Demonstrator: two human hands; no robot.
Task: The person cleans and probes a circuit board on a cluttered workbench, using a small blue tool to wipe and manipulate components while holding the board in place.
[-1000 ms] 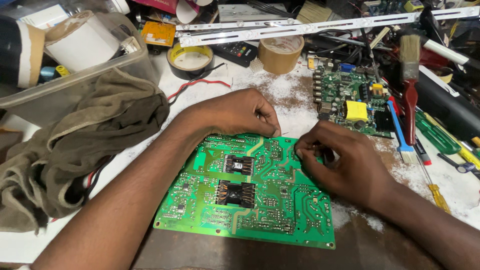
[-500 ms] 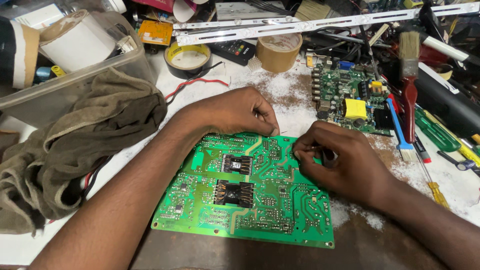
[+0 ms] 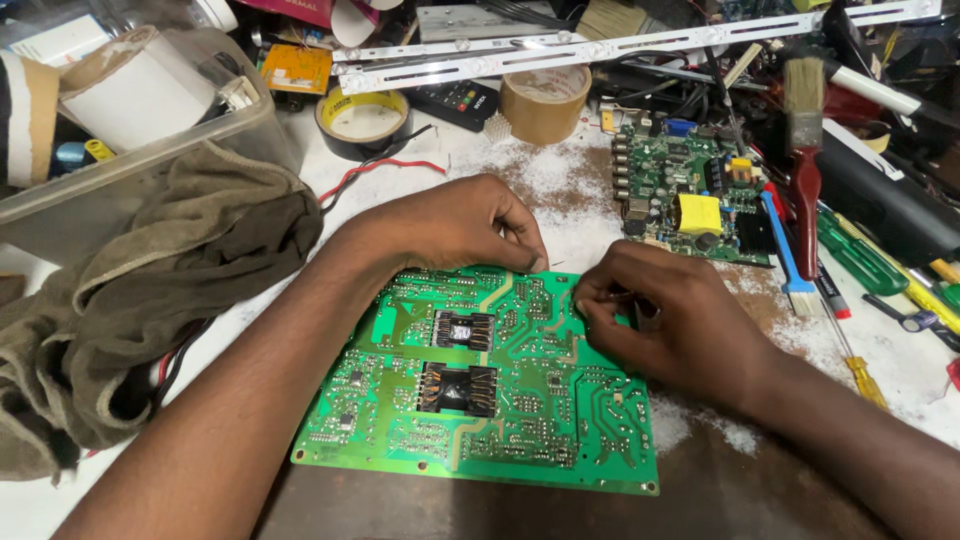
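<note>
Big green board (image 3: pixel 480 400) lies flat in the lower middle of the frame, solder side up, with both hands on its top edge. Left hand (image 3: pixel 455 225) is curled, fingertips pressed to the board edge, can't tell if it's pinching anything; right hand (image 3: pixel 670 320) is closed around a thin dark tool touching the board. Farther back: rag (image 3: pixel 150 290) at left, small board (image 3: pixel 690 195) and brush (image 3: pixel 805 150) upper right, tape roll (image 3: pixel 545 100) top centre.
</note>
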